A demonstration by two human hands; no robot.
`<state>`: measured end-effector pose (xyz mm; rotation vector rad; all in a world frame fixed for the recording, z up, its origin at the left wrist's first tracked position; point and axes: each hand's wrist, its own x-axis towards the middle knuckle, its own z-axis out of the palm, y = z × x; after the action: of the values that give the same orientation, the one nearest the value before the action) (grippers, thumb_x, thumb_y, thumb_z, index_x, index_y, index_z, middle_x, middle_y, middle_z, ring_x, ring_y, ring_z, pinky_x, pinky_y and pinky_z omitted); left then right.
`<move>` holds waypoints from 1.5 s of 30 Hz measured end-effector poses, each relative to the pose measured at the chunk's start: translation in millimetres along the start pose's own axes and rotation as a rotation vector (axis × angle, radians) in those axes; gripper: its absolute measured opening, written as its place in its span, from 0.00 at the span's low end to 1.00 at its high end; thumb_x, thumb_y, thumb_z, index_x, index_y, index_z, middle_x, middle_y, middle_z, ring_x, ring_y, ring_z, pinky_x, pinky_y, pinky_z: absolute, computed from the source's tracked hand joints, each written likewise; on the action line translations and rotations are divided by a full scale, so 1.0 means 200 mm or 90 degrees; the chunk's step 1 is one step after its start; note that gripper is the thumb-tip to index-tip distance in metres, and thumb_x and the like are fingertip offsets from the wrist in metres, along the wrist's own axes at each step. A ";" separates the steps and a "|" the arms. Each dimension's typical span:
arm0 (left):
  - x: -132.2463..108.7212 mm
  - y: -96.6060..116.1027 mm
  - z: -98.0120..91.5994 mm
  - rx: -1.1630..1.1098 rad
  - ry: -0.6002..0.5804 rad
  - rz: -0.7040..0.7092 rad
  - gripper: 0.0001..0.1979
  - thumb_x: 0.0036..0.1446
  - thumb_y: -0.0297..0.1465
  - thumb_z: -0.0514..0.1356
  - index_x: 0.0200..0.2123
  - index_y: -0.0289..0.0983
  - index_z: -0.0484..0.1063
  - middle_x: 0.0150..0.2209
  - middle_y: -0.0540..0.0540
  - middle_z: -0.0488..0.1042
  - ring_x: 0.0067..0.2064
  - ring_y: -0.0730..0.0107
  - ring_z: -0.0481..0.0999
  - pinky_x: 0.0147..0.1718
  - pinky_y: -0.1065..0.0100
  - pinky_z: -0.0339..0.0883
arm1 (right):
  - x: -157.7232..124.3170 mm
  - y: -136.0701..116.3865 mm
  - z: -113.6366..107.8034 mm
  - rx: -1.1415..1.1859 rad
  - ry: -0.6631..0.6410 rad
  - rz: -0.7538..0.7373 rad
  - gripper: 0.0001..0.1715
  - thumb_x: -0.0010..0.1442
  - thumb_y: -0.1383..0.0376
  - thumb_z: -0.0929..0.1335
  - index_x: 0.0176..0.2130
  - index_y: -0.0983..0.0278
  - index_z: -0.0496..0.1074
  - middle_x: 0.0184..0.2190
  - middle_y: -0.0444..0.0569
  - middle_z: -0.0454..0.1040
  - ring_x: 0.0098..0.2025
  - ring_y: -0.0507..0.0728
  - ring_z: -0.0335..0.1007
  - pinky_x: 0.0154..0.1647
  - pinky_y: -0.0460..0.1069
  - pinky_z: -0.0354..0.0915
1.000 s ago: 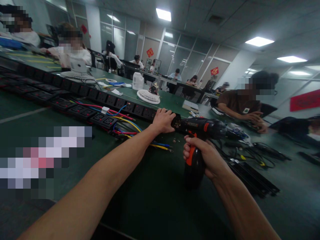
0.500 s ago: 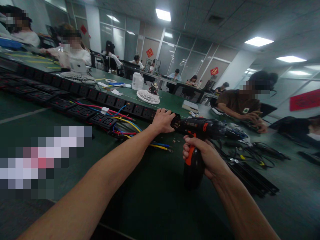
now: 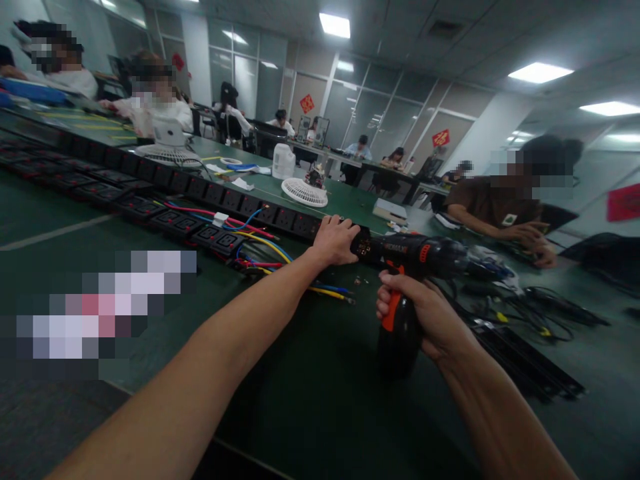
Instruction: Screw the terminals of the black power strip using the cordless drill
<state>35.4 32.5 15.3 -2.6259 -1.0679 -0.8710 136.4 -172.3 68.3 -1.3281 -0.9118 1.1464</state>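
Observation:
My left hand (image 3: 336, 241) wraps over the right end of a long black power strip (image 3: 233, 200), its fingers curled round the edge. In my right hand (image 3: 430, 310) is a black and orange cordless drill (image 3: 407, 252), gripped by its handle. The drill's body lies level beside the strip's end; whether its tip touches the strip I cannot tell. A second row of black sockets (image 3: 185, 223) runs along the near side. Loose red, blue and yellow wires (image 3: 270, 248) come out of it, some passing under my left forearm.
Small metal parts (image 3: 359, 281) lie near the strip's end. Black rails (image 3: 535, 360) and tangled cables (image 3: 537, 310) are on the right. White fan parts (image 3: 306, 192) and a white jug (image 3: 283, 162) stand behind the strip. A co-worker (image 3: 493, 203) sits across at the right.
The whole scene has shifted slightly to the right in view as the camera turned. Both hands keep their grips on the power strip and the drill.

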 end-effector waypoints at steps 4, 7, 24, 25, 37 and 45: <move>0.00 0.00 -0.01 0.010 -0.003 -0.004 0.32 0.50 0.47 0.68 0.57 0.41 0.73 0.55 0.39 0.75 0.57 0.42 0.67 0.56 0.48 0.55 | 0.00 0.00 0.00 0.008 0.004 0.008 0.18 0.47 0.62 0.79 0.35 0.63 0.73 0.21 0.42 0.71 0.21 0.52 0.67 0.22 0.46 0.68; 0.00 0.01 -0.01 0.010 -0.007 -0.006 0.31 0.50 0.47 0.67 0.56 0.42 0.73 0.55 0.40 0.75 0.57 0.43 0.67 0.56 0.48 0.55 | 0.00 0.00 0.00 0.003 0.010 0.006 0.18 0.47 0.62 0.79 0.36 0.64 0.73 0.21 0.42 0.71 0.22 0.52 0.67 0.22 0.46 0.68; -0.01 0.00 -0.01 0.001 0.000 0.000 0.32 0.49 0.47 0.68 0.55 0.40 0.74 0.54 0.39 0.75 0.56 0.42 0.68 0.56 0.48 0.56 | 0.00 0.00 0.00 -0.002 -0.007 -0.010 0.14 0.50 0.62 0.78 0.33 0.64 0.73 0.21 0.42 0.71 0.22 0.52 0.67 0.22 0.47 0.68; -0.01 0.00 -0.02 0.003 -0.003 -0.002 0.31 0.50 0.47 0.68 0.56 0.40 0.73 0.54 0.39 0.75 0.56 0.42 0.68 0.56 0.48 0.56 | 0.00 0.01 -0.01 0.001 -0.009 -0.009 0.14 0.51 0.62 0.78 0.34 0.64 0.73 0.21 0.42 0.71 0.22 0.52 0.67 0.23 0.47 0.68; 0.00 0.00 -0.01 0.000 -0.009 -0.003 0.32 0.49 0.47 0.69 0.56 0.43 0.73 0.55 0.39 0.75 0.57 0.42 0.67 0.56 0.48 0.56 | 0.00 0.01 -0.01 0.009 -0.004 -0.003 0.14 0.50 0.63 0.79 0.31 0.64 0.72 0.21 0.42 0.70 0.22 0.52 0.67 0.23 0.47 0.69; 0.00 0.00 -0.01 -0.008 -0.006 -0.002 0.31 0.49 0.47 0.68 0.56 0.41 0.73 0.54 0.38 0.75 0.57 0.41 0.67 0.56 0.47 0.55 | 0.00 0.01 -0.01 0.014 -0.009 -0.006 0.14 0.51 0.62 0.78 0.36 0.64 0.74 0.21 0.42 0.71 0.22 0.52 0.67 0.23 0.47 0.68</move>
<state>34.2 31.1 17.0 -2.6418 -1.0718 -0.8685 138.0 -173.3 66.2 -1.2977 -0.9122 1.1580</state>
